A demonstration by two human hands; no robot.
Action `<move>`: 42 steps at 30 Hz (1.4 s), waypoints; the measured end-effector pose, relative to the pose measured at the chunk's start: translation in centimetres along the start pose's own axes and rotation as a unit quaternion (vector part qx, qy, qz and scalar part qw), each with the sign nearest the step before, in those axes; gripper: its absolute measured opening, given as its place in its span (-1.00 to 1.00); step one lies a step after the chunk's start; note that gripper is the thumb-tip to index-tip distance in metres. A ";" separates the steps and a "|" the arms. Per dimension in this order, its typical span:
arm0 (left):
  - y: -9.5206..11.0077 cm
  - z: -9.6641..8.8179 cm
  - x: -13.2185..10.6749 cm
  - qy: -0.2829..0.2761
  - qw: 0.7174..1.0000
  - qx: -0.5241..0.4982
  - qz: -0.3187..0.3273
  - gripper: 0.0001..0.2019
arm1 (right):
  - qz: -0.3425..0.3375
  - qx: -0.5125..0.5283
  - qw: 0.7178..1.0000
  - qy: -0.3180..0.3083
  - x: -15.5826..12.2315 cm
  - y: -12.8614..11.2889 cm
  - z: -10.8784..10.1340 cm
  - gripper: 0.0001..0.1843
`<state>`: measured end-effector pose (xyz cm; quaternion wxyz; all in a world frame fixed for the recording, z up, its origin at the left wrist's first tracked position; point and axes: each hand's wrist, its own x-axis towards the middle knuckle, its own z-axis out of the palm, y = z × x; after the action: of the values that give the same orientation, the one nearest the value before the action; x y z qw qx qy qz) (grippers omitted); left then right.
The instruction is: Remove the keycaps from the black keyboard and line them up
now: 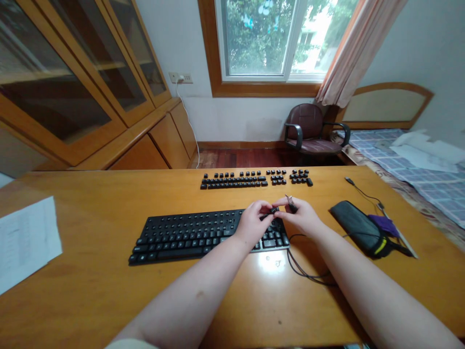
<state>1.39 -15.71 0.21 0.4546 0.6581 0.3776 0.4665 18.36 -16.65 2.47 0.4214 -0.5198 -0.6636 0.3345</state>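
A black keyboard [189, 237] lies on the desk, its upper rows stripped to bare switch posts and its lower rows still holding caps. Over its right end, my left hand [254, 222] pinches a small black keycap [275, 210] between thumb and fingers. My right hand [301, 216] meets it from the other side, fingertips at the same keycap. Tucked in the fingers of my right hand is a small tool with thin metal prongs and a black handle, seemingly a keycap puller [291, 205]. Loose keycaps [234, 182] stand in rows beyond the keyboard.
A dark zipped pouch [354, 228], a purple cloth [383, 225] and a USB plug [349, 181] on a cable lie at right. The keyboard's cable [308, 276] loops near my right forearm. Paper sheets [29, 242] lie at left on the wooden desk [90, 203].
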 end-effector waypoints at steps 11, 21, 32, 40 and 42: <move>-0.3 0.1 0.1 -0.002 1.000 0.025 -0.008 -0.77 | 0.034 -0.057 0.997 0.046 -0.4 -0.2 0.6 -0.72; 0.3 -0.2 -0.1 -0.024 0.998 0.057 0.003 -0.82 | -0.091 -0.172 0.980 0.029 -0.2 0.1 -0.5 -0.79; 0.4 -0.1 0.2 0.002 0.999 -0.016 -0.034 -0.89 | -0.198 -0.154 0.968 0.028 -0.3 -0.4 -0.2 -0.88; 0.2 0.1 0.2 0.001 0.996 -0.065 -0.061 -0.87 | -0.196 -0.174 0.964 0.051 -0.6 0.0 0.1 -0.88; 0.1 0.2 0.2 0.006 0.996 -0.070 -0.060 -0.87 | -0.185 -0.177 0.965 0.056 -0.7 0.0 0.2 -0.87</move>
<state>1.62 -15.60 0.29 0.5244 0.5980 0.3859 0.4674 18.24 -17.35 2.25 0.4138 -0.4724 -0.7720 0.0982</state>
